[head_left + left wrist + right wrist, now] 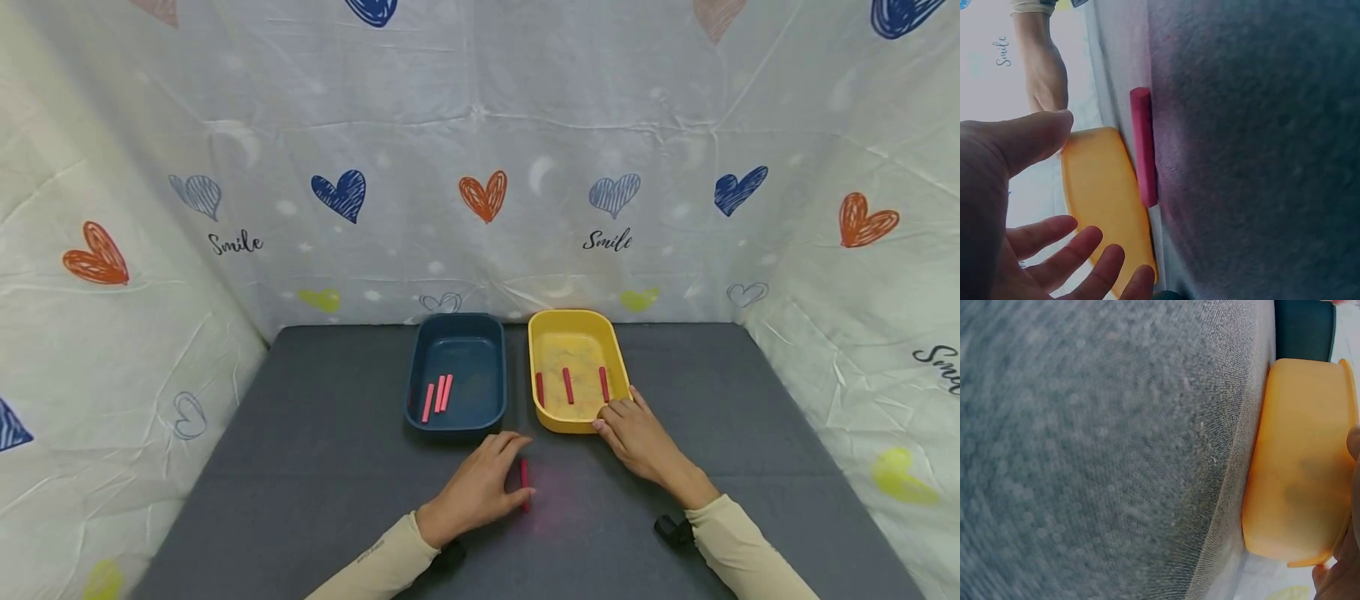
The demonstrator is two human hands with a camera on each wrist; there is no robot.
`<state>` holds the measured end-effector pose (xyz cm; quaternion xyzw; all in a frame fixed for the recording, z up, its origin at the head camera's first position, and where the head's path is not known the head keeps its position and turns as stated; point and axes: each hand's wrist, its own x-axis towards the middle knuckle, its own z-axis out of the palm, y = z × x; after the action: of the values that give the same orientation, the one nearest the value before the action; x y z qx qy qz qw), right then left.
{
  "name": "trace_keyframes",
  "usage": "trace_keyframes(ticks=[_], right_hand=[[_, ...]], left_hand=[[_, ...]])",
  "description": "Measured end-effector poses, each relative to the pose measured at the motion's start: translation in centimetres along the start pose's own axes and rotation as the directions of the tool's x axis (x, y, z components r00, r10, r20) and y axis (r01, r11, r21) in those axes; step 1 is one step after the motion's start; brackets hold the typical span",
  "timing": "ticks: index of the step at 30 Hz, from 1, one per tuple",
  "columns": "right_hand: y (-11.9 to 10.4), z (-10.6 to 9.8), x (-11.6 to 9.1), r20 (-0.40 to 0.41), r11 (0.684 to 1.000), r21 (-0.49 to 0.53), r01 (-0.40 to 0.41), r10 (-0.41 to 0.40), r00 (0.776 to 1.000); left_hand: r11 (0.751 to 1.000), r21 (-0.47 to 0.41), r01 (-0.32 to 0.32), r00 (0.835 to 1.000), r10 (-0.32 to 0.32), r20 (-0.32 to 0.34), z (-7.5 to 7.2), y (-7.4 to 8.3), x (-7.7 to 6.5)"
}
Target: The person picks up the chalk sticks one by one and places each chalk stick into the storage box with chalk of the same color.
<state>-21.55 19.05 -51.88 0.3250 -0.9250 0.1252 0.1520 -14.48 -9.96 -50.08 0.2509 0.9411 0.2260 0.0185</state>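
Note:
A short red stick [525, 485] lies on the grey table. My left hand [483, 483] is around it with thumb and fingers spread; in the left wrist view a gap shows between the hand [1035, 212] and the stick [1144, 150]. My right hand [641, 437] holds the front right corner of the yellow tray [555, 421], fingers over its rim. Inside that tray lie three red sticks [567, 386], spaced apart. To its left stands a dark blue tray [457, 329] with three pink sticks [438, 394] close together.
A grey cloth covers the table [315, 467]. A white curtain [420, 150] printed with hearts hangs behind and at both sides, and both trays stand near it at the table's back edge. Dark wrist cameras [672, 531] sit under the forearms.

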Motion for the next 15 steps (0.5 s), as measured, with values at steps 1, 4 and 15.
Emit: trace_keyframes(ticks=[1,4,15], right_hand=[[-0.02,0.0,-0.02,0.0,1.0,0.002,0.0,0.0,1.0],[-0.04,-0.01,-0.03,0.002,1.0,0.002,0.0,0.0,1.0],[-0.08,-0.15,0.02,-0.005,1.0,0.002,0.0,0.0,1.0]], left_hand=[[1.0,0.003,0.003,1.0,-0.003,0.003,0.08,-0.02,-0.08],[1.0,0.005,0.012,1.0,-0.012,0.007,0.31,-0.11,-0.25],[0.995,-0.042,0.095,0.993,-0.092,0.078,0.69,-0.26,-0.55]])
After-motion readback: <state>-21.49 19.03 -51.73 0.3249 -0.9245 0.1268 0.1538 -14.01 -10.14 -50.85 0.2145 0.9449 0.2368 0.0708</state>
